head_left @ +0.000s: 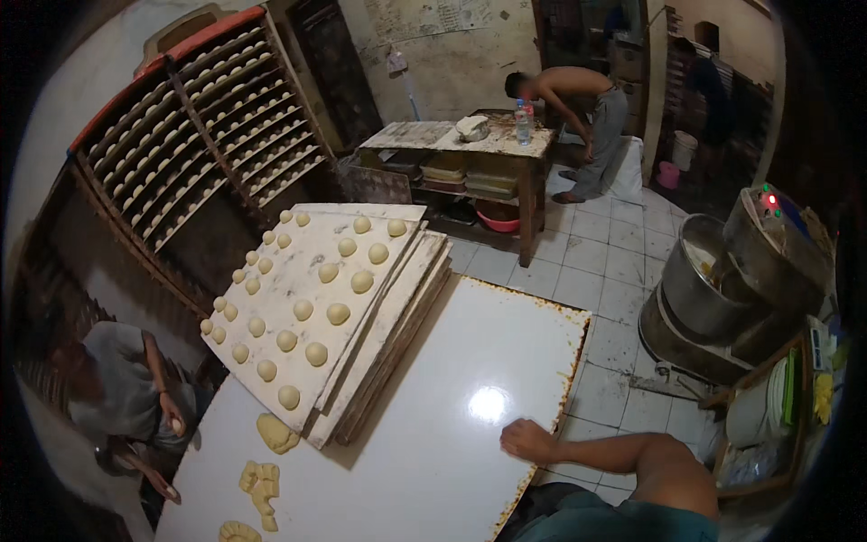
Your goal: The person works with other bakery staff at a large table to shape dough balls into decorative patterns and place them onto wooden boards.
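Observation:
My right hand (528, 442) rests as a closed fist on the white tabletop (424, 425), near its worn right edge. Nothing shows in the fingers. My left hand is out of view. To the far left of the fist, a stack of floured boards (384, 325) lies on the table. Rows of round dough balls (302, 310) sit on the top board. Nearer the front left are a flat lump of dough (276, 434), an irregular dough strip (260, 490) and another dough piece (239, 531), partly cut off by the lower edge.
At the left a co-worker (117, 379) holds a small dough ball (177, 425). Behind stands a rack (185, 113) with dough balls on its shelves. Another person (582, 108) bends beside a wooden table (501, 143). A metal mixer (713, 262) and a wooden-framed shelf (759, 415) stand right.

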Tool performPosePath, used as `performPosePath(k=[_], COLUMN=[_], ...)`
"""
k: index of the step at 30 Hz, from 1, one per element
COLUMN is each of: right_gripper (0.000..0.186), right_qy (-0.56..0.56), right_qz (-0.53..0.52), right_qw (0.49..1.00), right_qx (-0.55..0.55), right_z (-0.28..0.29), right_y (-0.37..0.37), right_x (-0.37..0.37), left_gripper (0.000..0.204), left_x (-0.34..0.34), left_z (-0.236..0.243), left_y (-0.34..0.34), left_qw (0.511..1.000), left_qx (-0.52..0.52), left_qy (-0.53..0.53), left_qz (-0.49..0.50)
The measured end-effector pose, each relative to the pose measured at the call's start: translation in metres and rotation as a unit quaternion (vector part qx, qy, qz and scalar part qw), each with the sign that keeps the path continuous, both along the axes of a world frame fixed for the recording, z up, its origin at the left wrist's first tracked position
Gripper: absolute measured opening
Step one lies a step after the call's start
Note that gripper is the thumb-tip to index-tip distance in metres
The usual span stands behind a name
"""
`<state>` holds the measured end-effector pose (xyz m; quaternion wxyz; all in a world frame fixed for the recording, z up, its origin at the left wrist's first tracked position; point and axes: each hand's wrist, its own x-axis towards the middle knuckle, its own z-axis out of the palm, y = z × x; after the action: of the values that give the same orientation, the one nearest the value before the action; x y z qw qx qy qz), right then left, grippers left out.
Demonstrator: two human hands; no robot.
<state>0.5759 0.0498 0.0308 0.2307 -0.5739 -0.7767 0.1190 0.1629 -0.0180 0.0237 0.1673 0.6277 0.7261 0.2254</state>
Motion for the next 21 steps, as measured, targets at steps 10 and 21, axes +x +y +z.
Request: performPosePath(k=[10,21], right_gripper=[0.011,0.009], right_qy=[0.080,0.043], right_qz=[-0.025,0.011], right_qw=[0.992,0.994], right_qx=[0.093,0.101], right_z=[-0.026,-0.030], right_y=[-0.035,-0.052], right_x=[-0.018,-0.027], left_gripper=[0.023,0.019], left_x=[-0.032,-0.058], left_z=[-0.030,-0.032], left_y=[-0.025,-0.047], left_qw=[0.995,0.992], left_qx=[0.094,0.122], left_qy=[0.042,-0.023], left_qz=[-0.013,-0.020])
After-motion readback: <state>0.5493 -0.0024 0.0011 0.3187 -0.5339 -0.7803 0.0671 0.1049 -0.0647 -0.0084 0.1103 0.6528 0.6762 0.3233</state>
